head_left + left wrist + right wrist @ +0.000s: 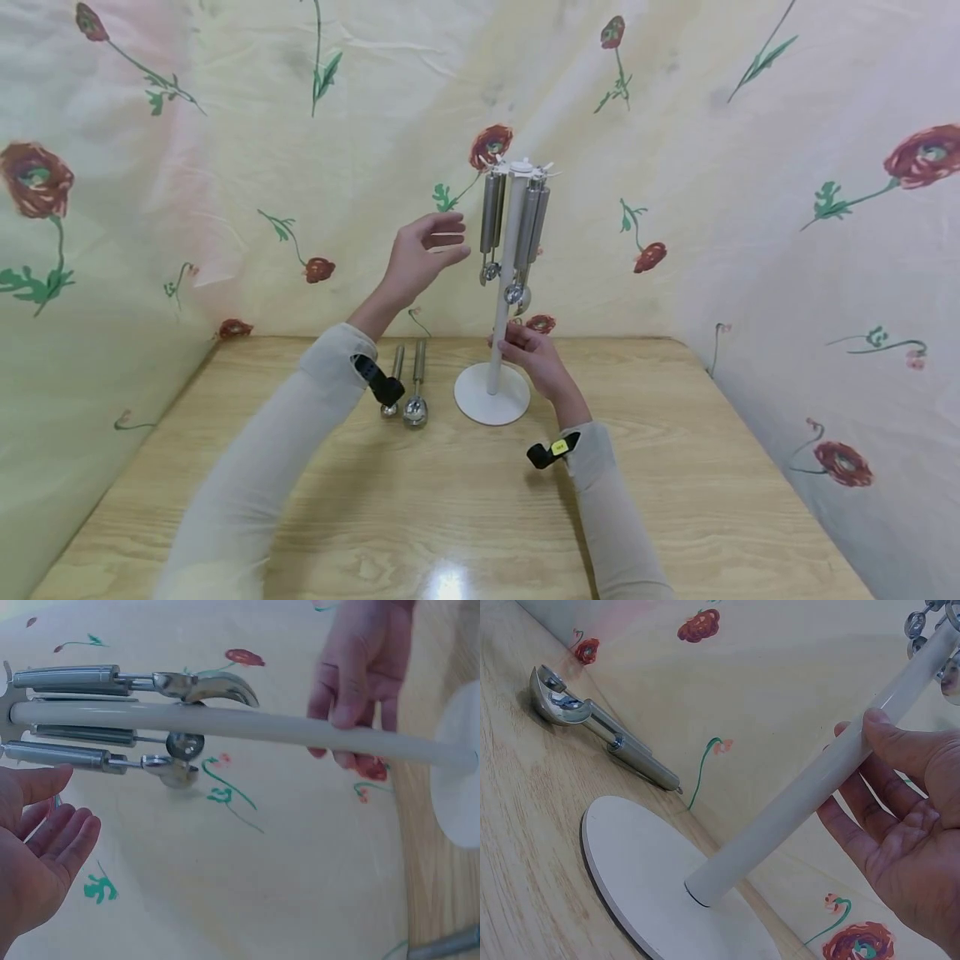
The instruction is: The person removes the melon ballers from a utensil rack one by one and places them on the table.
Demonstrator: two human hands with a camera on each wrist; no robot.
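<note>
A white utensil stand rises from a round base on the table. Metal-handled scoops hang from its top hooks, bowls downward. My right hand holds the pole low down, thumb on one side and fingers on the other, as the right wrist view also shows. To the left of the hanging handles, my left hand is raised with relaxed fingers and nothing in it. In the left wrist view, its fingertips are close to one hanging handle, apparently apart from it.
Two more metal scoops, a larger one and a smaller one, lie side by side on the wooden table left of the base. Floral cloth stands behind the table and along both sides.
</note>
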